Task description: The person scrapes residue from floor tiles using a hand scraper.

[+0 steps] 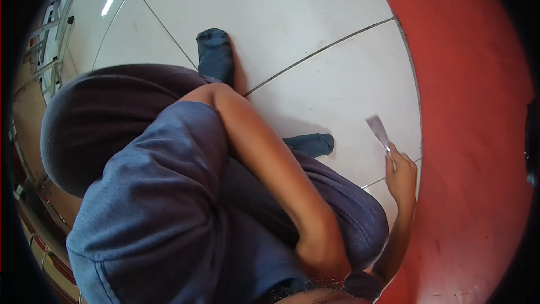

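A putty knife with a flat, flared metal blade is gripped in my right hand. Fingers wrap its handle, and the blade points up and away over the white tiles, close to the red surface. Across my body, my left arm bends with its elbow over my thigh. My left hand is folded in near my head at the bottom of the view; its fingers are hidden. My knees are bent, and two feet in dark socks show on the floor.
White floor tiles with dark joints spread ahead. A red surface runs along the right side, meeting the tiles at a curved-looking edge. Metal frames with legs stand at the far left. Something dark shows at the right edge.
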Motion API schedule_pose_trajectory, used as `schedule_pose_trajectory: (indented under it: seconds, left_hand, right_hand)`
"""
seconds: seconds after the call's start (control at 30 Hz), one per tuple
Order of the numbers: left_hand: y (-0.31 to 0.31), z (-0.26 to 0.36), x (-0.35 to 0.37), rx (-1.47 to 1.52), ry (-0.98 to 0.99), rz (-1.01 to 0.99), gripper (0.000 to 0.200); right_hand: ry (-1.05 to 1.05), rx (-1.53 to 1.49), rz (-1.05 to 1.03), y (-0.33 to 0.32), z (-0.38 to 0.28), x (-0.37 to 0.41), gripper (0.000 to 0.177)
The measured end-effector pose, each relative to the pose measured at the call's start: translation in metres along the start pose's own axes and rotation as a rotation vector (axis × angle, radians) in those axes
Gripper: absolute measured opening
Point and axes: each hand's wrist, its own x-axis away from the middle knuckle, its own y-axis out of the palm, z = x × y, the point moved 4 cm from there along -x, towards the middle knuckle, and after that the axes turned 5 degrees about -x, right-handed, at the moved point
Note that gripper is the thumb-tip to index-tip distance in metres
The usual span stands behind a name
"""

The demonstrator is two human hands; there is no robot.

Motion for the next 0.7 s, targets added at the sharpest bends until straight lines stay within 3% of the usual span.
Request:
schedule_pose_trajectory:
  seconds: [0.1,0.17,0.2,0.23,0.27,0.3,0.33,0.4,0.43,0.47,0.5,0.53,0.6,0.67,0.7]
  left_hand:
    - [-0.035,0.008,0.044,0.271,0.112,0.065,0.038]
    - [-0.063,-0.016,0.101,0.581,-0.196,0.237,0.044]
    - [-0.072,-0.029,0.133,0.750,-0.325,0.392,0.052]
    - [-0.082,-0.049,0.171,0.664,-0.787,0.558,0.058]
    - [-0.075,-0.064,0.201,0.563,-1.117,0.539,0.068]
    - [-0.056,-0.076,0.223,0.570,-1.366,0.385,0.074]
    - [-0.033,-0.083,0.238,0.648,-1.441,0.201,0.085]
    - [0.017,-0.095,0.267,0.857,-1.645,0.098,0.106]
    - [0.026,-0.100,0.275,0.871,-1.667,0.418,0.104]
    - [0.025,-0.106,0.281,0.893,-1.657,0.748,0.103]
    - [0.032,-0.128,0.294,0.917,-1.498,1.084,0.107]
    - [0.033,-0.134,0.301,0.958,-1.360,1.548,0.100]
    - [0.029,-0.142,0.304,0.978,-1.045,2.017,0.086]
    - [0.025,-0.158,0.297,1.166,-0.705,2.188,0.073]
    - [0.016,-0.158,0.291,1.173,-0.438,2.212,0.057]
  right_hand:
    - [-0.152,-0.131,0.079,0.019,-0.034,-0.032,0.038]
    - [-0.214,-0.205,0.032,0.041,-0.063,-0.060,0.044]
    - [-0.108,-0.520,-0.042,0.065,-0.064,-0.073,0.036]
    - [-0.226,-0.458,0.032,0.073,-0.074,-0.087,0.029]
    - [-0.339,-0.386,0.117,0.080,-0.085,-0.100,0.023]
    - [-0.444,-0.309,0.209,0.088,-0.095,-0.113,0.018]
    - [-0.334,-0.317,0.244,0.082,-0.114,-0.116,0.019]
    - [-0.262,-0.302,0.295,0.099,-0.125,-0.128,0.022]
    - [-0.223,-0.295,0.321,0.107,-0.129,-0.133,0.024]
    - [-0.228,-0.280,0.289,0.103,-0.134,-0.143,0.025]
    - [-0.231,-0.264,0.255,0.099,-0.137,-0.148,0.026]
    - [-0.232,-0.244,0.220,0.097,-0.143,-0.153,0.027]
    - [-0.250,-0.147,0.181,0.096,-0.152,-0.157,0.029]
    - [-0.250,-0.056,0.171,0.100,-0.164,-0.158,0.032]
    - [-0.234,-0.032,0.175,0.099,-0.172,-0.163,0.032]
